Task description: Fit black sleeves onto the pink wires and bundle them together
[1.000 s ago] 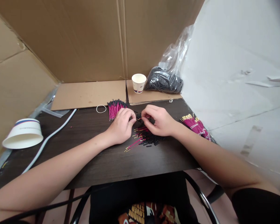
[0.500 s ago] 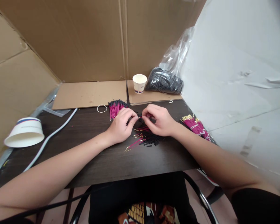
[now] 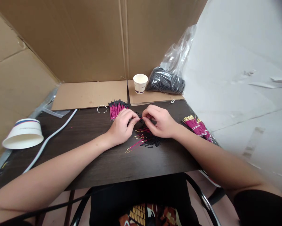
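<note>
My left hand (image 3: pixel 123 126) and my right hand (image 3: pixel 158 121) meet fingertip to fingertip above the dark table, both pinched. A thin magenta wire (image 3: pixel 141 118) spans the tiny gap, its other end hidden in my right fingers. What sits between my left thumb and forefinger is too small to make out. Below my hands lies a loose heap of black sleeves (image 3: pixel 152 140), mixed with magenta wires (image 3: pixel 135 145) that have gold tips. Just behind my left hand is a bundle of magenta wires with black ends (image 3: pixel 117 108).
Tied magenta wires with gold tips (image 3: pixel 197 126) lie right. At the back stand a paper cup (image 3: pixel 140 84) and a plastic bag of black pieces (image 3: pixel 166 82). A tipped cup (image 3: pixel 24 134), white cable (image 3: pixel 48 141) and rubber band (image 3: pixel 102 109) are left. Cardboard walls (image 3: pixel 84 37) enclose the back.
The gap between my fingertips has narrowed slightly, with less of the wire showing. Otherwise both hands hold almost the same place.
</note>
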`<action>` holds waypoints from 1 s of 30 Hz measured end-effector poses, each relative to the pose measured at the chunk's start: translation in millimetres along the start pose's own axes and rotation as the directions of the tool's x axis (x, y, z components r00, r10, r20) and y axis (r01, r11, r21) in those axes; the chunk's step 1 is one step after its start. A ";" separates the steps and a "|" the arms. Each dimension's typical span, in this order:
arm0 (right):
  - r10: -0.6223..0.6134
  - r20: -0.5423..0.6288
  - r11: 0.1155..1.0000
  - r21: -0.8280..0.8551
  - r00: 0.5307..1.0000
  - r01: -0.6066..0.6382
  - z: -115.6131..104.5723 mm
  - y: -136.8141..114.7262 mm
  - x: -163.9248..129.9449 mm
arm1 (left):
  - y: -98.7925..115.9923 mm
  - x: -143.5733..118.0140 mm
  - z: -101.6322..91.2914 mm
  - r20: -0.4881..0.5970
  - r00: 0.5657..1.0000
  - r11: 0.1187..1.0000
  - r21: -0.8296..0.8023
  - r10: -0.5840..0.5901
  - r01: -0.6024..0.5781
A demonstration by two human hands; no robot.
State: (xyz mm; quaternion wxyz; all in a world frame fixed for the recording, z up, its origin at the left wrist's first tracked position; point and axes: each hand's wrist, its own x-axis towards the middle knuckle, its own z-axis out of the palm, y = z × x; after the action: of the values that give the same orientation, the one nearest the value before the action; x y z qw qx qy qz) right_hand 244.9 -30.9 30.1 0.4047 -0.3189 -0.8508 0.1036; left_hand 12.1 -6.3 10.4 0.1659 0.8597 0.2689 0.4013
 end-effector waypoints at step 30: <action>-0.007 0.009 1.000 -0.018 1.000 0.007 -1.5 0.2 -0.5 | 1.2 -1.4 0.7 -0.039 0.999 1.000 0.003 0.006 -0.006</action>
State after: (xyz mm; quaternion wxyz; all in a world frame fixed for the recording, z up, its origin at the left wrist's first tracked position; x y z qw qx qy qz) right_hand 246.3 -31.2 30.7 0.3983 -0.3190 -0.8546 0.0961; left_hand 12.3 -8.1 9.8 0.1579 0.8528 0.2702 0.4181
